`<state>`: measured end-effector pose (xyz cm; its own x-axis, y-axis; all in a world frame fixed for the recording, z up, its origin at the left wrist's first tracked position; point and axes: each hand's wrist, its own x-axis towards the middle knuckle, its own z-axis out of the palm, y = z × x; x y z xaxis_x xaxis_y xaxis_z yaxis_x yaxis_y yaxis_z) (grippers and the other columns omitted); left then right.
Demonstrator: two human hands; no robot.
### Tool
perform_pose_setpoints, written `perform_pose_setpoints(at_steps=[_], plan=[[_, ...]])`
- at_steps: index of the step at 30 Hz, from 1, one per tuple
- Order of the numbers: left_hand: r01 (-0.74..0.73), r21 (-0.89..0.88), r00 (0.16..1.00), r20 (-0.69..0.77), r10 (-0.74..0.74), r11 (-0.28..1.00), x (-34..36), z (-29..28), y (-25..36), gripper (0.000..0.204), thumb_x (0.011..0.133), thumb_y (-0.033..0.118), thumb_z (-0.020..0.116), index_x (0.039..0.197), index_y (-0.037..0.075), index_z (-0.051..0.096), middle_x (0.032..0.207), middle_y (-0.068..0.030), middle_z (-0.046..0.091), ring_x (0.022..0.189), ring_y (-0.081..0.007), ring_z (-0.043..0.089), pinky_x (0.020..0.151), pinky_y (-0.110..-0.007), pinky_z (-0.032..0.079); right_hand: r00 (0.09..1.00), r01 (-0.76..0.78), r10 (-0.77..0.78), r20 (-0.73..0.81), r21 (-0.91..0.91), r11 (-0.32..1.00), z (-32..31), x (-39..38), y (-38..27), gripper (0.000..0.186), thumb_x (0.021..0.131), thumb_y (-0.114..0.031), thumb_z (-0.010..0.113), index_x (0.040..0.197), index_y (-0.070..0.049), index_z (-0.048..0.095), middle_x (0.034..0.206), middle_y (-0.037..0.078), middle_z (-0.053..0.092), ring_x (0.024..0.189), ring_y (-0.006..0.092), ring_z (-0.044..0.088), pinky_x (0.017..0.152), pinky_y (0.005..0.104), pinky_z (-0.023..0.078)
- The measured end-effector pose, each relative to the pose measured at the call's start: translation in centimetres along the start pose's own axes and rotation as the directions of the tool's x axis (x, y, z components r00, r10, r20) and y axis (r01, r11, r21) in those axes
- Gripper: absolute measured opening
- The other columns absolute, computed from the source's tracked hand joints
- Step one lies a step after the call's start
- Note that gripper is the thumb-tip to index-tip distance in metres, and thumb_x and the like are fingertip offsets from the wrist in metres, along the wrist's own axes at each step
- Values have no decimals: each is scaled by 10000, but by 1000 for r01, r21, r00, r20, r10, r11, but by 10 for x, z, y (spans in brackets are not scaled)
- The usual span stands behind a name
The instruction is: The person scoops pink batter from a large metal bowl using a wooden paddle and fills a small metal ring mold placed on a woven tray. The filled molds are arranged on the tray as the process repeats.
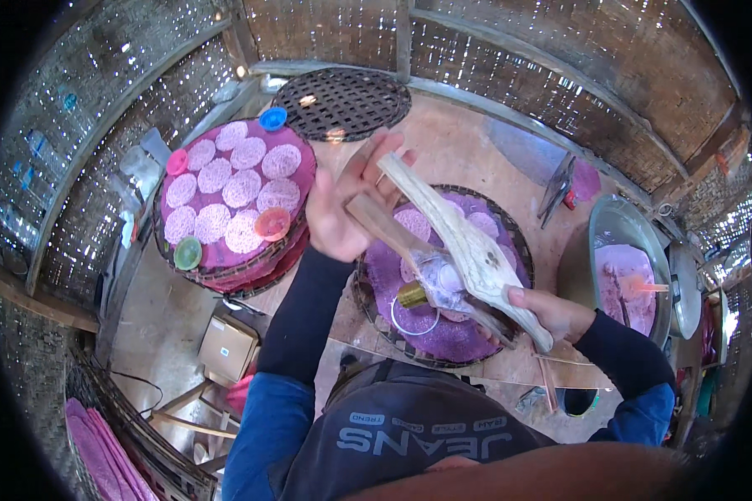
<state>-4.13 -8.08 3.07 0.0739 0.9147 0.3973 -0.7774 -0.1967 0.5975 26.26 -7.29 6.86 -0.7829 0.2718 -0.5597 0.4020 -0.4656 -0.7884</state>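
My right hand (556, 316) grips the near end of a hinged wooden hand press (468, 238), made of two long pale wooden arms. Between the arms is a pink-smeared hollow, and a brass-coloured cylinder (411, 294) sticks out from the side. A thin white ring (415, 319) shows just below the cylinder. My left hand (351, 204) is open by the far ends of the arms, fingers stretched out and palm turned up. Under the press lies a round woven tray (522, 242) with purple cloth and lacy pink noodle rounds (413, 224), partly hidden.
At left, stacked round trays (160, 242) carry pink noodle rounds (242, 189) and small coloured cups, including a blue one (273, 118). An empty lattice tray (342, 92) lies behind. On the right, a large basin (597, 250) holds pink dough (631, 313) and an orange-handled tool (648, 287).
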Motion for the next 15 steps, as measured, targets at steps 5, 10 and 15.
perform_pose_setpoints(at_steps=[5,10,15], plan=[[31,-415,979,194,55,909,-3,-28,-40,630,848,568,453,1226,64,468,1133,-100,503,1156,-317,439,982,-464,333,991,-129,124,49,127,983,-19,31,19,698,888,-635,336,1234,-41,460,955,103,600,829,173,611,678,286,495],[-9,-437,1000,16,18,899,-16,-36,-53,385,859,445,494,1029,99,503,885,-43,507,936,-283,515,840,-463,423,984,-180,180,2,17,984,-23,50,30,704,911,-629,253,1234,-37,454,977,95,591,819,159,595,691,278,484],[-4,-470,1000,-14,-3,883,-29,-58,-62,293,861,398,466,889,117,542,820,-27,520,883,-275,518,795,-454,427,981,-177,167,-96,-109,978,-16,62,42,713,918,-625,225,1223,-25,460,1003,83,583,801,157,576,722,299,462]])
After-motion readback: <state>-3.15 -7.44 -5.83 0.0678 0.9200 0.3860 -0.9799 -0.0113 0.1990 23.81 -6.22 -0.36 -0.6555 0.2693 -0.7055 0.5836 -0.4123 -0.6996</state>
